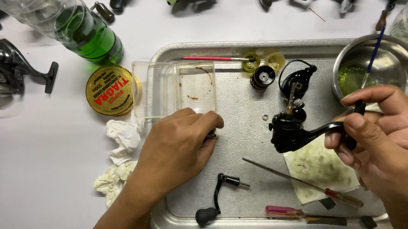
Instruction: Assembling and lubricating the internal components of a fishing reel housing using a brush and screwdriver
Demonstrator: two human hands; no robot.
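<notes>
Everything sits around the big silver metal tray [238, 56] on the white desk [38, 176]; the left hand [178, 149] is down on the tray's middle, fingers pinched together on a small dark part [211, 135], mostly hidden beneath them; the right hand [384, 136] hovers over the tray's right side, clamped on the foot of a black fishing reel body [292, 130]; a round steel bowl [399, 58] sits in the tray's far right corner, a blue-handled brush [374, 54] standing in it; a black crank handle [216, 198] lies near the tray's front edge, a long red-handled screwdriver [307, 183] beside it; a clear plastic box [179, 87] overlaps the tray's left rim.
</notes>
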